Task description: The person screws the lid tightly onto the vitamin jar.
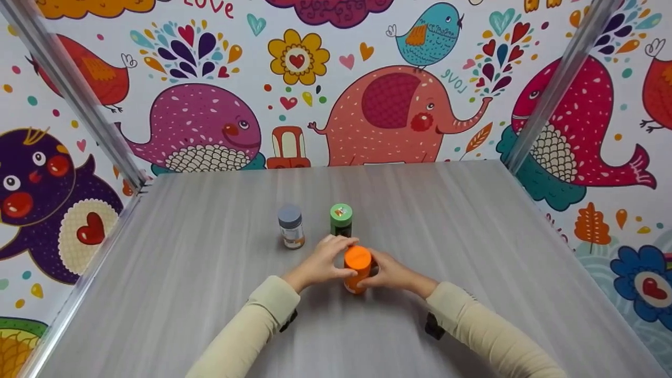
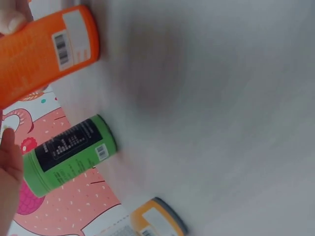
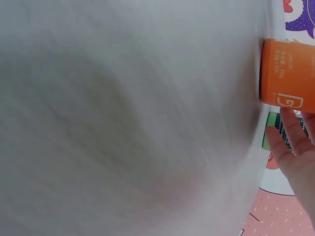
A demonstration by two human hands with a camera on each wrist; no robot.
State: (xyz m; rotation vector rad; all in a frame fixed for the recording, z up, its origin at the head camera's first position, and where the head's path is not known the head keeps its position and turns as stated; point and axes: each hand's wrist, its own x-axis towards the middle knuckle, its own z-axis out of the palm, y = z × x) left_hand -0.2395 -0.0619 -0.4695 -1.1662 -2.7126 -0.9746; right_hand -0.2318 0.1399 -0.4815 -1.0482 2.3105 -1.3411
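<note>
An orange bottle (image 1: pixel 358 270) with an orange cap stands upright between both hands, at or just above the table. My left hand (image 1: pixel 321 264) curves round its left side, thumb in front and fingers toward the far side. From the right, my right hand (image 1: pixel 392 272) grips the bottle, its thumb in front; in the right wrist view its fingers (image 3: pixel 295 135) reach along the bottle's side. Just beyond the left fingertips is a green-capped bottle (image 1: pixel 341 216), partly hidden in the head view. Its green and black label shows in the left wrist view.
A grey-capped bottle (image 1: pixel 291 228) with a pale and orange label stands to the left of the green one. The grey wood-grain table (image 1: pixel 210 252) is bordered by printed cartoon walls (image 1: pixel 299 131) and metal posts (image 1: pixel 556 94).
</note>
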